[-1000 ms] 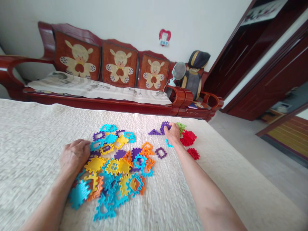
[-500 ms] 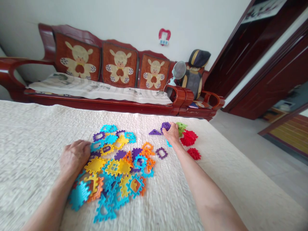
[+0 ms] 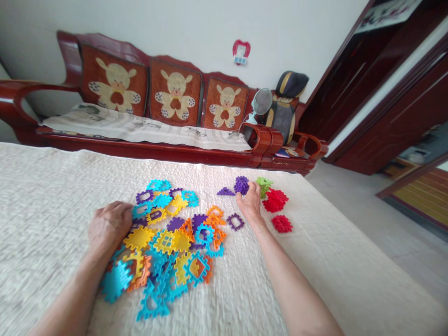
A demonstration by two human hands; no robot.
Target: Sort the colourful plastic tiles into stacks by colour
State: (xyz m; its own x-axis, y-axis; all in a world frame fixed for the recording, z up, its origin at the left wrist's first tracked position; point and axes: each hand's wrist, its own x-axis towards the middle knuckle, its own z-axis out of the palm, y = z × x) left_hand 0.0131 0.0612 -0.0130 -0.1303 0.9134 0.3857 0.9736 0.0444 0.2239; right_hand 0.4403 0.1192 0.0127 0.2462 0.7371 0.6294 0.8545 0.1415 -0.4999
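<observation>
Resting left hand (image 3: 110, 224) beside mixed pile (image 3: 139, 238), hold unclear; apparently adjusting purple stack (image 3: 241, 185) at fingertips of right hand (image 3: 250, 200), can't tell if grip closed; next, needs gentle release, clear of green pieces (image 3: 264, 184) beyond grip.

No txt legible; white strip (image 3: 388, 17) at top rt of view too blurry to read

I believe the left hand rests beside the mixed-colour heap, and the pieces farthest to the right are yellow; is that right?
Not quite: the pieces farthest to the right are red, as the head view shows. The left hand does rest beside the mixed-colour heap.
</observation>
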